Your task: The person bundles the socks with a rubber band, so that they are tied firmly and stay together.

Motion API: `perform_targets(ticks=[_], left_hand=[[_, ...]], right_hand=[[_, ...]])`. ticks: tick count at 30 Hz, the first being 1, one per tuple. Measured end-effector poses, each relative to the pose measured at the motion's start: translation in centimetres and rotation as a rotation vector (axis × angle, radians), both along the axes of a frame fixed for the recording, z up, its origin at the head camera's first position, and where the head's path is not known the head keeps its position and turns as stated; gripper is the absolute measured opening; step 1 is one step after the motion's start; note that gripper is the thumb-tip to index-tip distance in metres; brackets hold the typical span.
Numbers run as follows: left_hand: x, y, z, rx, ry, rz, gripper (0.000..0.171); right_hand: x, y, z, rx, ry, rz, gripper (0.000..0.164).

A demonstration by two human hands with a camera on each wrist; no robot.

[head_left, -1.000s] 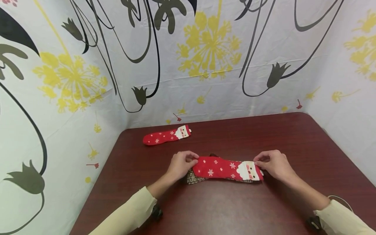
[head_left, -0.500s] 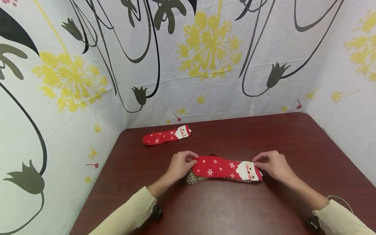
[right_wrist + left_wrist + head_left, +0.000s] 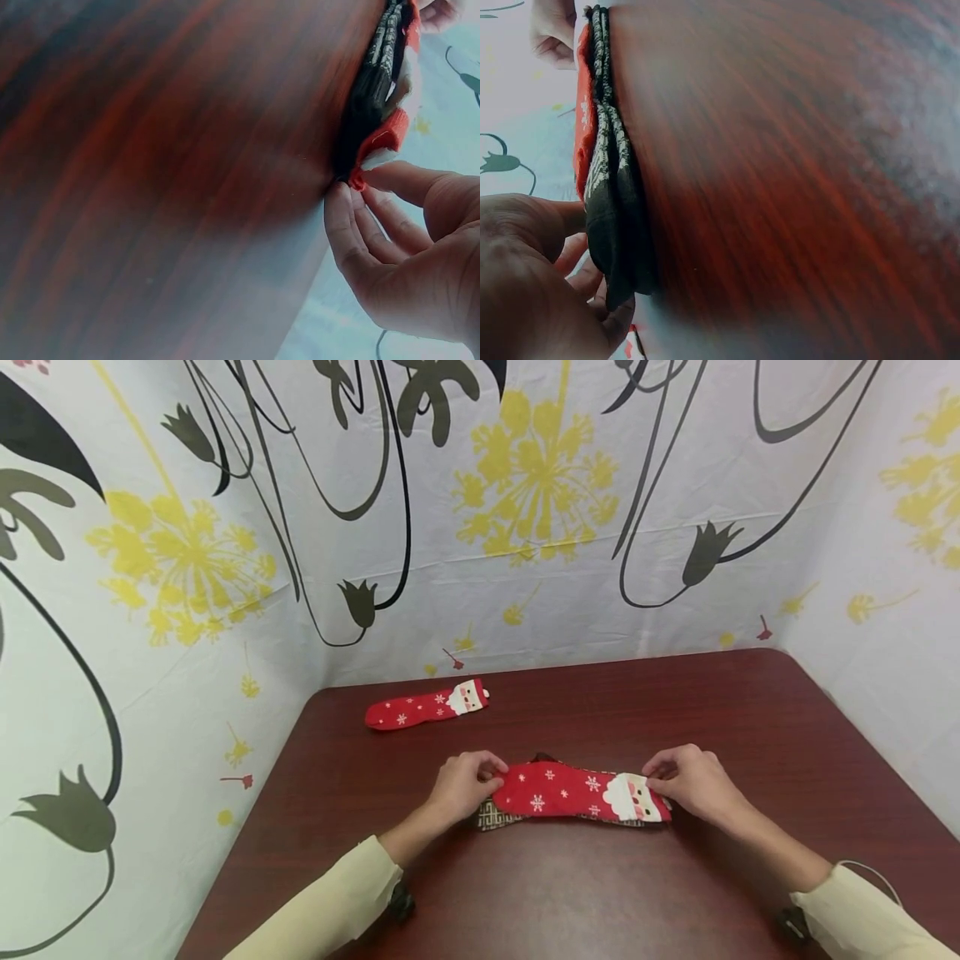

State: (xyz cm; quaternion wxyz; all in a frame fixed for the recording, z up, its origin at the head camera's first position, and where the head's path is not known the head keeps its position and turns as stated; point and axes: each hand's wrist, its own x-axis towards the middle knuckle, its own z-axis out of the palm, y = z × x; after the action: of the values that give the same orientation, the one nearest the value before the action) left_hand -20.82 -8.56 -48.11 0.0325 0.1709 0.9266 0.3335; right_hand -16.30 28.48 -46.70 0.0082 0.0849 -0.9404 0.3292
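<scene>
A red Santa sock (image 3: 562,792) with white snowflakes lies flat on top of dark patterned socks (image 3: 495,816), mostly hidden under it. At its toe end my left hand (image 3: 463,787) pinches the red sock between thumb and fingers. My right hand (image 3: 697,785) pinches the cuff, beside the Santa face. Seen from the left wrist, the dark patterned socks (image 3: 619,202) form two layers under the red one, and the left fingertips reach around their end. In the right wrist view, the thumb and fingers of my right hand (image 3: 409,247) meet at the red cuff (image 3: 386,139).
Another red Santa sock (image 3: 426,705) lies alone near the back left of the dark red table (image 3: 600,885). Flower-patterned white curtains (image 3: 540,602) stand around the table's back and sides. A thin cable (image 3: 873,870) shows by the right sleeve.
The right hand has shifted slightly left at the cuff, and the left hand has dipped a little at the toe. The socks stay nearly in place.
</scene>
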Motion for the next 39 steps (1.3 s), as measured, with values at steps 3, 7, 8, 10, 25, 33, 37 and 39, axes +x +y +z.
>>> perform_targets(ticks=[3, 7, 8, 10, 25, 33, 37, 39], left_hand=[[0.0, 0.1, 0.1, -0.027, 0.001, -0.004, 0.016], [-0.2, 0.1, 0.3, -0.069, -0.005, -0.015, 0.023], [-0.3, 0.2, 0.3, -0.078, -0.008, -0.017, 0.024], [-0.4, 0.2, 0.4, -0.089, -0.017, -0.016, 0.024], [-1.1, 0.2, 0.5, -0.087, -0.042, -0.037, 0.024], [-1.2, -0.5, 0.3, -0.004, -0.040, -0.037, 0.020], [-1.3, -1.0, 0.1, 0.029, -0.017, -0.046, 0.017], [-1.4, -1.3, -0.1, 0.035, -0.017, -0.046, 0.017]], right_hand=[[-0.2, -0.3, 0.0, 0.010, 0.004, 0.019, 0.006], [-0.5, -0.6, -0.1, 0.026, -0.002, 0.033, 0.009], [-0.5, -0.6, -0.2, 0.027, -0.003, 0.034, 0.010], [-0.6, -0.7, -0.3, 0.028, -0.003, 0.036, 0.012], [-1.6, -0.5, 0.1, 0.007, 0.012, -0.009, 0.010], [-1.5, 0.0, -0.1, -0.008, 0.011, 0.000, 0.007], [-1.5, 0.3, -0.3, -0.017, 0.017, -0.002, 0.008], [-1.5, 0.5, -0.4, -0.024, 0.012, -0.003, 0.009]])
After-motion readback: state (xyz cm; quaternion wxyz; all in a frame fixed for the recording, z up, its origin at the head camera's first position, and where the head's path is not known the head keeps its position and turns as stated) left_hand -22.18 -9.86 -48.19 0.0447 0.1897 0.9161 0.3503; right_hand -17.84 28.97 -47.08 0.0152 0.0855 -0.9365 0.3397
